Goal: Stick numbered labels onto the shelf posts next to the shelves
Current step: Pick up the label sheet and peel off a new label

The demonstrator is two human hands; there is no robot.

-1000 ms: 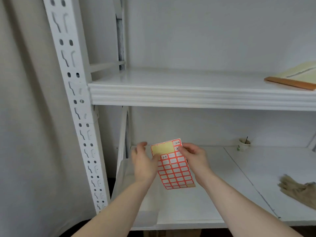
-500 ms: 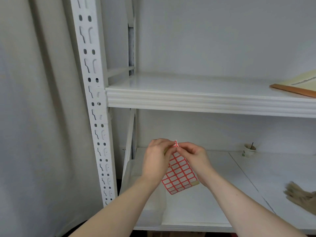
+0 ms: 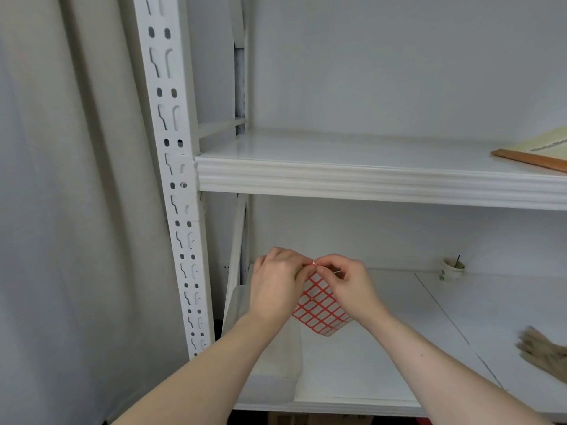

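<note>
Now both hands meet above the lower shelf's left end: left hand [image 3: 277, 285] grips the red-gridded label sheet [image 3: 320, 305], right hand [image 3: 349, 283] pinches a label corner; the white perforated steel post [image 3: 176, 191] stands left, nearer the left hand.

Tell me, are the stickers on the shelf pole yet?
Not yet. No sticker shows on the part of the white shelf post in view beside the upper shelf. Right now the left hand holds the red label sheet while the right hand pinches at its top edge, seemingly peeling one label. Left to do: get that label free and stick it on the post.
</note>
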